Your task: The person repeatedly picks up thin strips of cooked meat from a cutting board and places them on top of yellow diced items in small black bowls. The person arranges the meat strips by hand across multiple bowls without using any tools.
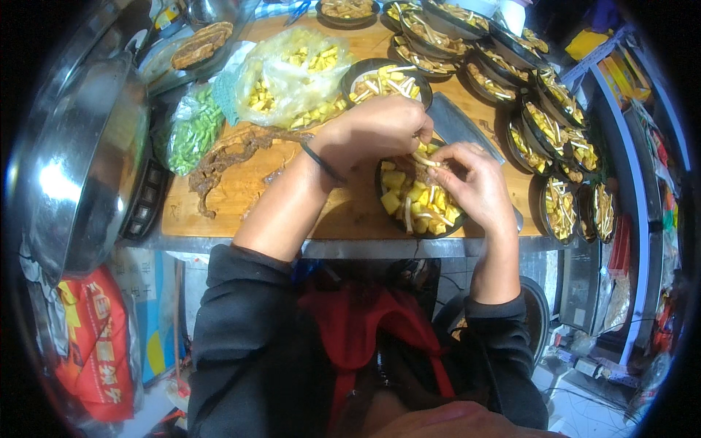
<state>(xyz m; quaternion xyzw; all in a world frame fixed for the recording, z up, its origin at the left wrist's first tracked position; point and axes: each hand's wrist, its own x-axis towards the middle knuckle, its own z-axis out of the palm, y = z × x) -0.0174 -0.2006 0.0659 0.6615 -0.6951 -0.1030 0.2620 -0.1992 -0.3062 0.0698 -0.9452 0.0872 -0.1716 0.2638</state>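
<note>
Both hands work above a black bowl (380, 188) near the table's front edge. Yellow potato-like cubes (418, 196) and pale thin strips fill it, with some brown pieces among them. My right hand (478, 182) pinches a pale strip (426, 160) between thumb and fingers over the bowl's far side. Just beyond, my left hand (383, 124) is closed, its fingertips bent down close to the same strip; what they grip is partly hidden behind the hand. Another filled black bowl (350, 73) stands behind my left hand.
Many filled black bowls (504, 91) are stacked at the right. A clear bag of yellow cubes (274, 62), a bag of green vegetables (193, 128) and a brown strip of meat (219, 164) lie left on the wooden table (182, 219). A large metal bowl (77, 168) stands far left.
</note>
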